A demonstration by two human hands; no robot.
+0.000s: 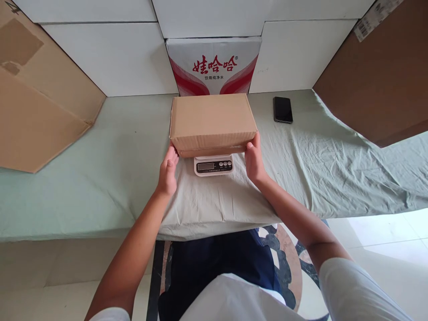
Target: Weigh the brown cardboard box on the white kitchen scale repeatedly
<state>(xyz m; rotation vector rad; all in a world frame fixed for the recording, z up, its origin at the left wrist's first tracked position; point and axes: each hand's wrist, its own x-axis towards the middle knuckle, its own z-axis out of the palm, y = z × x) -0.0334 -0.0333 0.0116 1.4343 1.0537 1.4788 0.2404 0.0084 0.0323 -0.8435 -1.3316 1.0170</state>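
Observation:
A closed brown cardboard box (214, 117) sits over a small white digital kitchen scale (214, 173), covering its weighing plate. Only the front panel of the scale shows, with a grey display and several buttons; no reading can be made out. My left hand (167, 174) holds the box at its near left corner, fingers partly hidden along the side. At the near right corner my right hand (254, 161) grips it, thumb on the front face and fingers around the side.
A green cloth (133, 178) covers the table. A black phone (282, 109) lies to the right. Behind stands a white and red carton (214, 49) against white panels. Large cardboard sheets (43, 102) flank the left, and a brown one (374, 84) the right.

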